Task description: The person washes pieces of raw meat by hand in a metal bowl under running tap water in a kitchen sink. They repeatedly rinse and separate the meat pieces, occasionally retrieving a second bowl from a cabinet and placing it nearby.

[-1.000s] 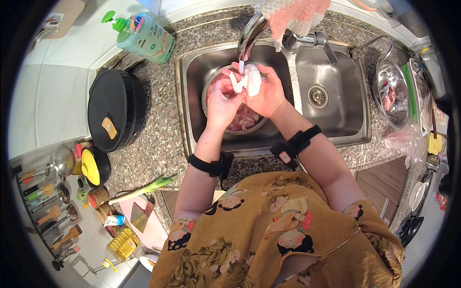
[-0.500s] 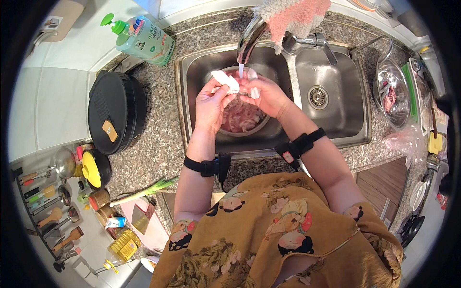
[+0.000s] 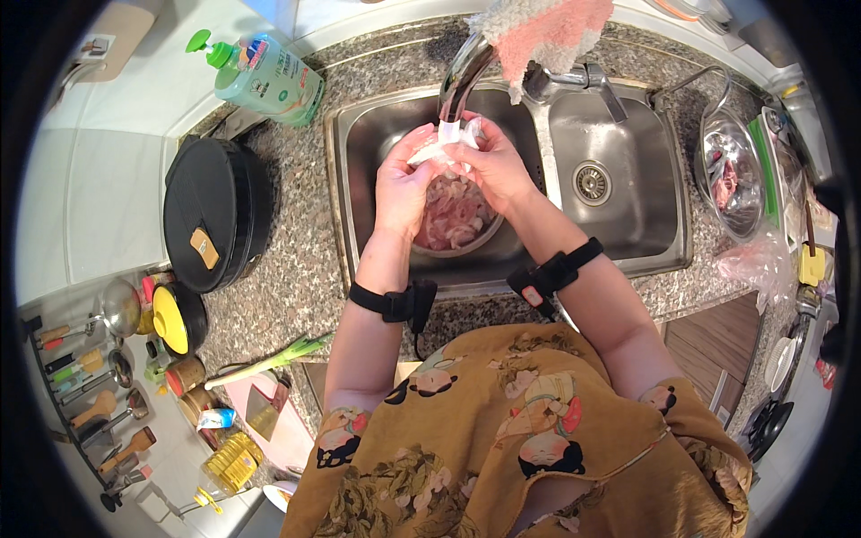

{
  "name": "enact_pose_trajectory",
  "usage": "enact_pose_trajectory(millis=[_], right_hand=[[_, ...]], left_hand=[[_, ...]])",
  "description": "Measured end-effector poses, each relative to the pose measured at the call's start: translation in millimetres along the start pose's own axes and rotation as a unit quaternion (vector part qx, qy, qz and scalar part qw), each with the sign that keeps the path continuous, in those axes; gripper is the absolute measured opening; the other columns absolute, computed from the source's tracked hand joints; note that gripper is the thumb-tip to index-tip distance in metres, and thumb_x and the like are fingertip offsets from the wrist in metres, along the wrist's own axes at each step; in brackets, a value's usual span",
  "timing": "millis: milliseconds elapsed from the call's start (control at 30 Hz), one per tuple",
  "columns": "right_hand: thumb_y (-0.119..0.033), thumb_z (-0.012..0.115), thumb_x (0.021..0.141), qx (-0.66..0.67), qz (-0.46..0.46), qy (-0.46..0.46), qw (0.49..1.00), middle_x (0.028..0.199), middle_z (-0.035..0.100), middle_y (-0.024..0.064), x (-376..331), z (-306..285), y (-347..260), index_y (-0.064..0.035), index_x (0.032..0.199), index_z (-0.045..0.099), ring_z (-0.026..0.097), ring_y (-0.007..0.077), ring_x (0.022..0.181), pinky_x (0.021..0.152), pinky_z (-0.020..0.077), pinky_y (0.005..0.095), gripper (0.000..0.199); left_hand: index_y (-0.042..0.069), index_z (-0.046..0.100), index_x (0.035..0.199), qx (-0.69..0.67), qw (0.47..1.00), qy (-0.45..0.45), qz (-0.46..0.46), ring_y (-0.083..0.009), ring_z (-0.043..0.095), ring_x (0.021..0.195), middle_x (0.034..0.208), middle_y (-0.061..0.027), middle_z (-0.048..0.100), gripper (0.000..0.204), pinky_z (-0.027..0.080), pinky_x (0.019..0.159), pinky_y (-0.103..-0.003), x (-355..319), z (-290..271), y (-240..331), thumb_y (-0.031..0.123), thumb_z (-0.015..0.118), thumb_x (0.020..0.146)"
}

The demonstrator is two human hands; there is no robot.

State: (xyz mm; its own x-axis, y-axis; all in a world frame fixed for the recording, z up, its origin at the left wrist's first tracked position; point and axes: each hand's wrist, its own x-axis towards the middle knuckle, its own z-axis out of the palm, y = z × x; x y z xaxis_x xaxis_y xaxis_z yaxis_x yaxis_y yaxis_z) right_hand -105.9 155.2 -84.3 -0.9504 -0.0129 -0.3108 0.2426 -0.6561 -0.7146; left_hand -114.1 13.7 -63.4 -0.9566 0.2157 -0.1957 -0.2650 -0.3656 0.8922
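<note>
Under the faucet (image 3: 465, 82), my left hand (image 3: 404, 179) and my right hand (image 3: 499, 166) hold a whitish, glistening piece that looks like raw meat (image 3: 429, 152) between them. The fingers of both hands are bent around it, and bright water runs from the spout onto it. Just below sits a round bowl (image 3: 496, 235) in the left sink basin, filled with pink raw meat (image 3: 450, 218). Parts of the fingertips are blurred by the water and glare.
The right sink basin (image 3: 619, 202) has a drain. A glass bowl (image 3: 756, 193) with a reddish piece stands to the right. At left are a black round appliance (image 3: 211, 179) and a green pump bottle (image 3: 278, 85). A leek (image 3: 269, 361) lies at the lower left; a pink cloth (image 3: 547, 31) covers the faucet.
Both hands have come closer together under the spout. The white piece has moved from my left fingers to between both hands, into the water stream.
</note>
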Motion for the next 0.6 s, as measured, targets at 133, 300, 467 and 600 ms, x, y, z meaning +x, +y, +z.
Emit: enact_pose_trajectory(millis=[133,300,467,600], right_hand=[[0.001,0.069,0.078,-0.016,-0.034,0.032,0.999,0.106,0.060,0.0047,-1.1,5.0,-0.9,-0.0075,0.126,0.045,0.061,0.0132,0.091,0.070,0.0499,0.0261,0.055],[-0.001,0.061,0.083,-0.146,-0.076,-0.030,0.986,0.107,0.058,0.0039,-2.6,8.1,-5.3,-0.0062,0.124,0.047,0.057,0.0117,0.095,0.077,0.0482,0.0251,0.043],[-0.005,0.059,0.087,-0.098,-0.023,-0.062,0.993,0.109,0.057,0.0030,-5.0,7.3,-5.7,-0.0068,0.125,0.049,0.055,0.0108,0.097,0.083,0.0461,0.0255,0.039],[-0.007,0.060,0.088,-0.092,0.005,-0.092,0.991,0.108,0.057,0.0036,-7.1,9.2,-1.2,-0.0074,0.123,0.050,0.055,0.0116,0.098,0.084,0.0455,0.0262,0.036]], left_hand=[[0.000,0.055,0.120,0.057,0.998,0.017,0.033,-0.0130,0.061,0.093,0.110,-0.0083,0.062,0.036,0.050,0.077,-0.024,-0.3,-0.1,-3.1,-0.006,0.056,0.084],[-0.003,0.061,0.111,0.048,0.996,0.059,-0.038,-0.0112,0.061,0.083,0.101,-0.0078,0.065,0.024,0.049,0.069,-0.021,-1.1,-7.6,-5.0,0.001,0.059,0.087],[0.000,0.065,0.105,0.025,0.994,0.105,-0.013,-0.0087,0.060,0.078,0.097,-0.0046,0.066,0.021,0.048,0.064,-0.020,-7.2,-11.0,-4.5,0.004,0.064,0.085],[0.001,0.065,0.105,0.054,0.995,0.079,0.023,-0.0086,0.060,0.079,0.097,-0.0044,0.066,0.021,0.048,0.065,-0.020,-13.5,-12.6,-1.1,0.003,0.064,0.084]])
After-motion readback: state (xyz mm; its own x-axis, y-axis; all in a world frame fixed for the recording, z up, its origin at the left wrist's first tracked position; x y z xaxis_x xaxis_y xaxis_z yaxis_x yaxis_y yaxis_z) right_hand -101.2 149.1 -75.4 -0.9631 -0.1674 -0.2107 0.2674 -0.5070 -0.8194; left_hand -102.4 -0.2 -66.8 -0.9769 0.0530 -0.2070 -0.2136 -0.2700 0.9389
